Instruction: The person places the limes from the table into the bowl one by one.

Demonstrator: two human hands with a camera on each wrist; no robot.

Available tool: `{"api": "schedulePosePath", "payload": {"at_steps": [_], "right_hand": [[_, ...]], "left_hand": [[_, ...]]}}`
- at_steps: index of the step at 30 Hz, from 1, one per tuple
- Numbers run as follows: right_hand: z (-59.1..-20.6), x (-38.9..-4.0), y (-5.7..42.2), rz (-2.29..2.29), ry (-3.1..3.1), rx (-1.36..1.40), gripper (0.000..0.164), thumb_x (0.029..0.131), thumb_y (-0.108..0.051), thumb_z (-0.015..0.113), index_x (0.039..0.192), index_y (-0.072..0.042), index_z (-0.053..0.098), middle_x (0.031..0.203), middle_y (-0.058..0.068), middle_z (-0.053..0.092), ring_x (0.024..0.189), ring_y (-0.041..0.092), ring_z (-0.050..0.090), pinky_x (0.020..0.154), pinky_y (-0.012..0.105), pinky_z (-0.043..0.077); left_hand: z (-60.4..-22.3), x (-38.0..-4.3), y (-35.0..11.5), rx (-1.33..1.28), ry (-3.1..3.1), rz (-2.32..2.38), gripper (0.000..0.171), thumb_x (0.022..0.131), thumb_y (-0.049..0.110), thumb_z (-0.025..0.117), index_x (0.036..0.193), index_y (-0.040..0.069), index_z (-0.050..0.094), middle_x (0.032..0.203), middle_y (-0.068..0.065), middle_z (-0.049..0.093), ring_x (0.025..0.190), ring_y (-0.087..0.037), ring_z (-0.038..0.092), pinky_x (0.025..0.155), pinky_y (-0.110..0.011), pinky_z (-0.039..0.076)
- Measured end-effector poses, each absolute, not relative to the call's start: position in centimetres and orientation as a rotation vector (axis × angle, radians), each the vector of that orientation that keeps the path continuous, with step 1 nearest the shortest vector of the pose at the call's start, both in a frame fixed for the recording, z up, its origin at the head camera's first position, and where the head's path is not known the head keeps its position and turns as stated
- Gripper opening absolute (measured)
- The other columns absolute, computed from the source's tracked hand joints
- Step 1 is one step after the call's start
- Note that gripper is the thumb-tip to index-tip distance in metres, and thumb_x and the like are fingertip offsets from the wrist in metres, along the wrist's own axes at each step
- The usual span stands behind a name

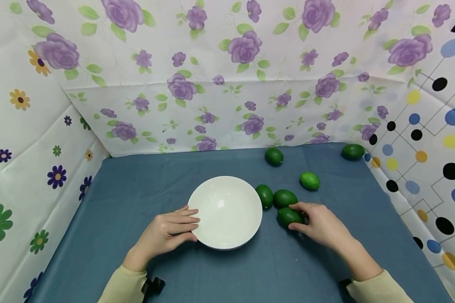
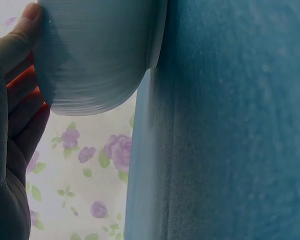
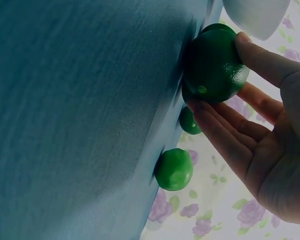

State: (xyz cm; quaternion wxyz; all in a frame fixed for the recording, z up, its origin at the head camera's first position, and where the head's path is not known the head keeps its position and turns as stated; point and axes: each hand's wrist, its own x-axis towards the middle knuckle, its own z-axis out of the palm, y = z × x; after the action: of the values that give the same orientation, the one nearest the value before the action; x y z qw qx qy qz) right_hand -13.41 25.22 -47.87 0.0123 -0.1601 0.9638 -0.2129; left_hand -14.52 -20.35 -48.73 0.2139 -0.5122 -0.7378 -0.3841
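Note:
A white bowl (image 1: 227,210) stands on the blue cloth. At its left rim is my left hand (image 1: 172,229), fingertips over the edge and thumb beside them; the left wrist view shows the bowl's outer side (image 2: 100,55) with part of the fingers hidden behind it. To the right of the bowl, my right hand (image 1: 322,221) holds a dark green lime (image 1: 288,217) between thumb and fingers. This lime (image 3: 215,65) appears large in the right wrist view. Just behind it lies another dark lime (image 1: 285,198), and a third lime (image 1: 263,196) sits close beside the bowl.
Farther back are a brighter green lime (image 1: 309,181), a dark lime (image 1: 274,156) near the back edge, and another lime (image 1: 353,152) in the far right corner. Patterned fabric walls (image 1: 220,113) enclose the blue-covered table (image 1: 144,181) at the back and both sides.

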Motion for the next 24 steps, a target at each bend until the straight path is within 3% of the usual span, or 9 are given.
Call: {"api": "schedulePosePath", "payload": {"at_steps": [24], "right_hand": [[-47.9, -13.62, 25.16, -0.635, 2.998, -0.527, 0.054, 0.081, -0.041, 0.083, 0.129, -0.02, 0.067, 0.116, 0.0, 0.069, 0.092, 0.015, 0.066, 0.074, 0.038, 0.059]], "left_hand": [[-48.58, -13.69, -20.24, -1.34, -2.131, -0.985, 0.042, 0.076, 0.022, 0.088, 0.112, 0.006, 0.077, 0.113, -0.009, 0.073, 0.111, -0.033, 0.067, 0.105, -0.043, 0.05]]}}
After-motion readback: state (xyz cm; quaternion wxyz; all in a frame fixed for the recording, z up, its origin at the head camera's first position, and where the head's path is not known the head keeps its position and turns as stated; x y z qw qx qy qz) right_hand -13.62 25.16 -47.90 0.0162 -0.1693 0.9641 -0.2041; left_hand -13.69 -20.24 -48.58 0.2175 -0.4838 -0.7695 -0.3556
